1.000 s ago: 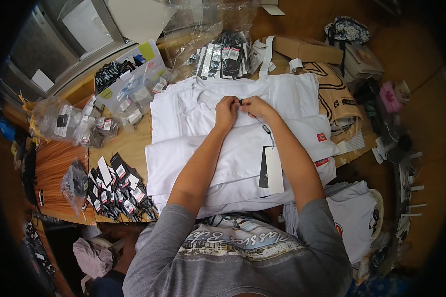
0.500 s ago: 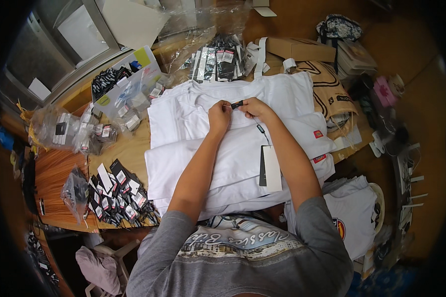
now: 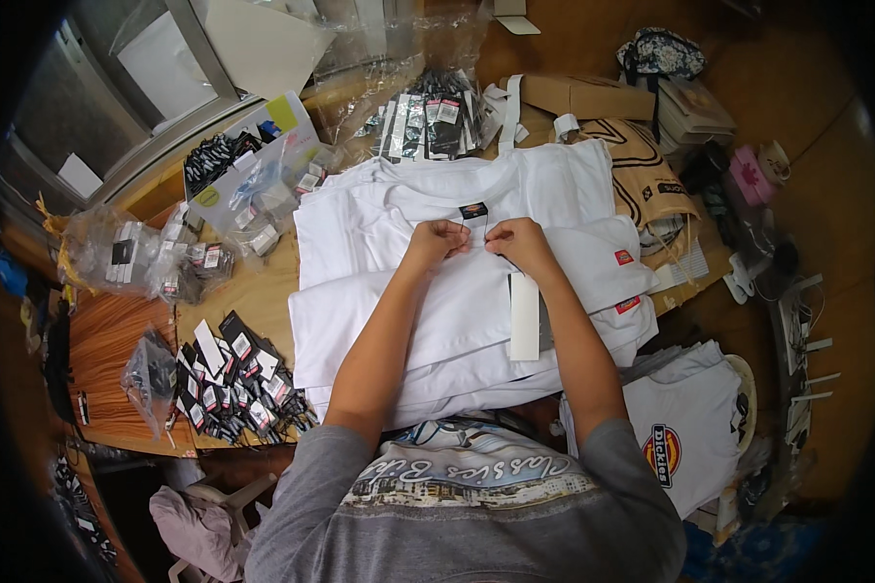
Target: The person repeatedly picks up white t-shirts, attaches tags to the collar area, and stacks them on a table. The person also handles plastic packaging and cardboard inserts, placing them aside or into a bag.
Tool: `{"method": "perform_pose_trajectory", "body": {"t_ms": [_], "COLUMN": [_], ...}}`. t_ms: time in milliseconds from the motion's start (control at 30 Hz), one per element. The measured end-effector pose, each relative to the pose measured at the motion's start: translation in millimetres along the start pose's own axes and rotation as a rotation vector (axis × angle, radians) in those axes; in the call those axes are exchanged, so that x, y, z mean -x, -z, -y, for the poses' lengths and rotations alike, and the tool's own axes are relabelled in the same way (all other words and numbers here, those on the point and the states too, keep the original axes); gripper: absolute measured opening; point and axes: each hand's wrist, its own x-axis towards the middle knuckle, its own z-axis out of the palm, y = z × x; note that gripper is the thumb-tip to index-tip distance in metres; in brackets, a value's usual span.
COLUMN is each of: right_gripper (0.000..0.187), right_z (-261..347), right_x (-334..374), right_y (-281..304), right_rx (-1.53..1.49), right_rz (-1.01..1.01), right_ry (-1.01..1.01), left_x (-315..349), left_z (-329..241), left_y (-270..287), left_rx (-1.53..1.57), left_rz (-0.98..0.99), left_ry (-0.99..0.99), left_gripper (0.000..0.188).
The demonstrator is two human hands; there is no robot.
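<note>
A stack of white T-shirts (image 3: 360, 330) lies before me, the top one with its neckline facing away and a small black neck label (image 3: 472, 211) at the collar. My left hand (image 3: 437, 243) is closed in a pinch just below the label, and my right hand (image 3: 521, 243) pinches beside it. A thin dark string (image 3: 486, 229) runs from the label area toward both hands. Below the right hand hangs a white and black hang tag (image 3: 524, 319), resting over the shirt. The fingertips partly hide how the string is held.
At left lies a pile of loose hang tags (image 3: 228, 384), with bagged tag bundles (image 3: 136, 255) beyond it. An open box of tags (image 3: 248, 155) and another tag heap (image 3: 433, 121) stand at the back. Right are a paper bag (image 3: 637, 175) and more folded shirts (image 3: 685, 418).
Both hands have come toward me and moved slightly apart, off the neck label, which now lies flat in view. The hang tag has shifted up, closer under my right hand.
</note>
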Motion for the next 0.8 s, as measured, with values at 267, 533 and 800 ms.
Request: {"method": "perform_pose_trajectory", "body": {"t_ms": [267,533,800], "right_gripper": [0.016,0.015,0.014], "right_z": [-11,-12,-12], "right_x": [2,4,4], "right_y": [-8,-9,-10], "right_rx": [-0.3,-0.303,-0.313], "right_rz": [0.008,0.015,0.019], "right_ry": [0.03,0.059,0.021], "left_x": [5,6,6], "left_z": [5,7,7], "left_y": [-10,-16,-17], "left_rx": [0.194,0.142,0.146], "left_rz": [0.005,-0.027,-0.058], "left_ry": [-0.02,-0.041,-0.032], "left_gripper": [0.007,0.007,0.006]}}
